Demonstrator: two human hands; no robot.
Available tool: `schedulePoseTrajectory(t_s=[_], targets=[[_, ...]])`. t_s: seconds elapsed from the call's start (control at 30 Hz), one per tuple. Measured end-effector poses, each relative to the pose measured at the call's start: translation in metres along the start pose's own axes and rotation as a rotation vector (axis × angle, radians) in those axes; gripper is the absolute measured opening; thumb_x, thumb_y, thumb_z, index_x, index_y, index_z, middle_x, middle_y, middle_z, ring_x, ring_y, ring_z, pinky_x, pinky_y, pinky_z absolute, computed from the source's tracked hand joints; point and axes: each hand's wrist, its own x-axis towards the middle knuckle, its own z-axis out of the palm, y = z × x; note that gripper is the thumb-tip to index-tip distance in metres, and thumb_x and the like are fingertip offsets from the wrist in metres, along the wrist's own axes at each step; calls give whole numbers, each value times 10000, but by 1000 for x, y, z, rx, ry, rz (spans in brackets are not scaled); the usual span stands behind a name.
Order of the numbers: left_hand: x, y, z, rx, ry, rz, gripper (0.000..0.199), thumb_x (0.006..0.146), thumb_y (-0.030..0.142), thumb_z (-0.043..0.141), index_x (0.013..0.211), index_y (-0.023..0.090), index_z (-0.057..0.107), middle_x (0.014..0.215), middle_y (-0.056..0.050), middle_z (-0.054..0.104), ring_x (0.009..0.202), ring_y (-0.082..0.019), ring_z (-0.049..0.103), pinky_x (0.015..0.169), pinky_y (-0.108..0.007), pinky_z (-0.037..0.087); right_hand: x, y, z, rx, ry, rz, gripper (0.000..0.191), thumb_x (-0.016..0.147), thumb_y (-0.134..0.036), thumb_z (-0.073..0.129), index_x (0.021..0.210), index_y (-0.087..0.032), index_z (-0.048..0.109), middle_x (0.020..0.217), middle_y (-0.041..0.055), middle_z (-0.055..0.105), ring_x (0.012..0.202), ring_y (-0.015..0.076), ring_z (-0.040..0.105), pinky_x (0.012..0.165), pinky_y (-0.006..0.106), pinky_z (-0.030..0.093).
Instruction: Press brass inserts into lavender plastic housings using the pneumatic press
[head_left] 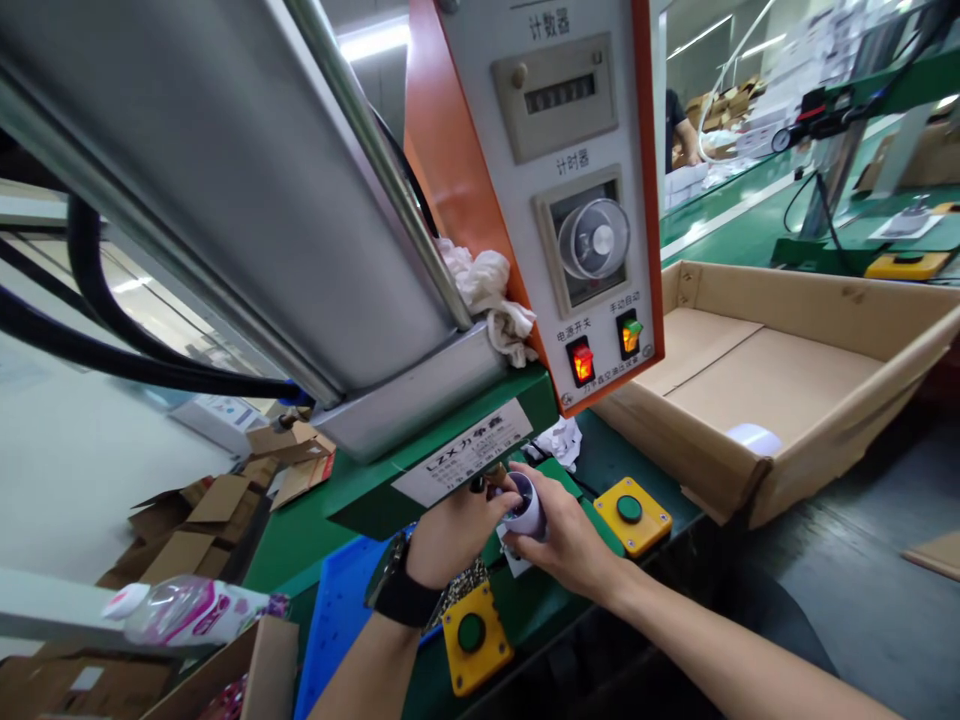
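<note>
My right hand is wrapped around a white, cup-like round plastic part, with its open end facing up toward me. At that opening, my left hand has its fingers pinched together, the tips partly inside the rim. What they pinch, if anything, is too small to make out. A black watch sits on my left wrist. Both hands are beneath the green press head with its labelled plate. Under my left wrist, a blue tray holds many small metal pieces.
Yellow boxes with green buttons stand at right and front. An orange-edged control panel rises above. To the right, a cardboard box contains a white part. A plastic bottle lies at left. Another person is far back.
</note>
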Motion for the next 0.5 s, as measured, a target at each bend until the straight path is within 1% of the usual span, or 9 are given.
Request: schedulePoseTrajectory(t_s=[0.1,0.2,0.23,0.3,0.37,0.4,0.47,0.5], targets=[[2,1,8,-25,20,-48,190,827,190,584,947,279,701,1071,5,678,1041,-224,597,920,-333,458,0,-2,0,-45,1,-17,676,712,-179,645,1345,-198,409,1353,90,550,1206,240,538,1023,398,432],[7,3,10,-94,107,-142,108,805,256,628,883,257,703,973,0,697,1020,-239,613,910,-352,477,3,-4,-1,-95,-25,-31,676,721,-178,647,1348,-177,397,1362,110,538,1217,245,528,1025,406,427],[8,3,9,-135,136,-151,94,793,269,642,863,255,704,955,1,703,1019,-240,617,909,-350,482,4,-5,-2,-107,-40,-40,686,722,-180,655,1355,-172,391,1369,119,529,1221,252,523,1030,420,419],[5,3,4,-228,182,-125,94,799,281,634,856,263,707,962,7,713,1012,-223,630,892,-325,494,5,-6,-10,-122,-80,-65,722,711,-195,694,1366,-175,391,1361,127,531,1215,274,517,1039,458,396],[-7,3,2,-310,238,-134,153,855,323,571,902,267,705,980,4,719,958,-191,652,846,-297,514,4,-4,-26,-177,-120,-95,699,710,-223,731,1345,-196,441,1307,123,563,1185,299,519,1024,499,382],[-17,4,5,-332,280,-175,200,886,352,529,941,262,698,984,-5,720,922,-184,661,824,-297,524,1,-2,-37,-240,-129,-110,626,730,-234,728,1309,-212,491,1260,115,586,1153,304,525,1008,514,380],[-45,5,20,-336,384,-288,275,917,405,471,1024,254,674,980,-21,718,863,-186,669,782,-316,542,-11,7,-60,-419,-99,-118,390,812,-238,661,1196,-231,590,1139,96,626,1060,287,546,964,519,391],[-61,6,33,-309,435,-326,291,916,413,469,1075,256,654,1002,-28,713,890,-198,667,788,-334,545,-20,14,-72,-510,-66,-114,284,854,-226,609,1138,-231,621,1086,88,636,1008,269,552,937,509,403]])
